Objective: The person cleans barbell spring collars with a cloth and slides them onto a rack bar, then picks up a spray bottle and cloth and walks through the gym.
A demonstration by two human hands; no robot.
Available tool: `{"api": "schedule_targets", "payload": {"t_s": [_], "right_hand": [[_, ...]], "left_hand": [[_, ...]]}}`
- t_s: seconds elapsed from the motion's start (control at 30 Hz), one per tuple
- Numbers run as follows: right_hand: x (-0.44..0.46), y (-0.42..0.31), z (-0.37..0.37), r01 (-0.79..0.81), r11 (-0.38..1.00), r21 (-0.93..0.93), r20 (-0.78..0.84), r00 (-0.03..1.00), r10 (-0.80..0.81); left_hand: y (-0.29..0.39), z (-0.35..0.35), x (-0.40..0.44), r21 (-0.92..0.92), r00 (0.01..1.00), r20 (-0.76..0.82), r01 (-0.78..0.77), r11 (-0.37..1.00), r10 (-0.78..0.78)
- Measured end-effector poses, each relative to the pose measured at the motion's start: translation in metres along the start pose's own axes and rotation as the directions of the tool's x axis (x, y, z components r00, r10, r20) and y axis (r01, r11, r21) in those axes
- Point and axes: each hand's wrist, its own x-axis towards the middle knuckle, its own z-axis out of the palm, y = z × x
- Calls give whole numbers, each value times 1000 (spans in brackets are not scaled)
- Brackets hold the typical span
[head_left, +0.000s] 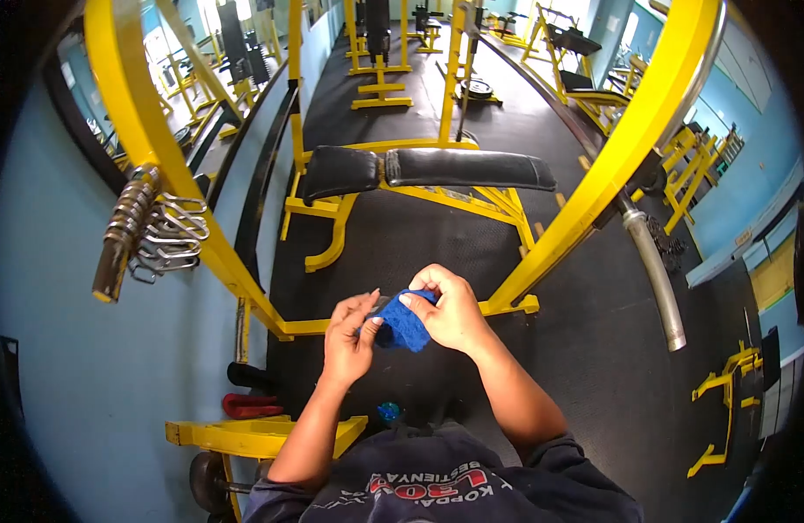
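A small blue cloth (405, 326) is held up in front of my body, above the black floor. My right hand (453, 315) pinches its upper right part between thumb and curled fingers. On the other side, my left hand (348, 338) is at the cloth's left edge, with the thumb against it and the fingers bent over a darker part. How firmly the left fingertips grip is partly hidden.
Ahead stands a black padded bench (467, 167) within a yellow rack frame (585, 187). Spring collars (171, 235) hang from a peg at left; a grey metal bar (655, 279) juts out at right. A yellow stand (236, 436) and red pad (249, 405) are at lower left.
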Motion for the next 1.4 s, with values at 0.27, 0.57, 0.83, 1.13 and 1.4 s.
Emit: {"api": "schedule_targets", "payload": {"t_s": [0.27,0.57,0.83,1.13,1.4], "right_hand": [[-2,84,-92,-103,518,849,258,936,-238],[-91,215,-28,-605,342,719,257,689,678],[-217,461,49,-684,-68,726,236,155,959],[-247,610,179,-865,-71,496,313,102,944],[-237,636,320,-900,-39,434,506,208,837]], "left_hand": [[93,58,52,-507,978,145,205,838,-151],[-81,182,20,-106,662,429,712,694,-614],[-401,251,-269,462,222,166,843,275,-961],[-627,172,-387,640,166,-281,767,-55,-945],[-700,103,-408,813,165,-470,463,-353,-867]]}}
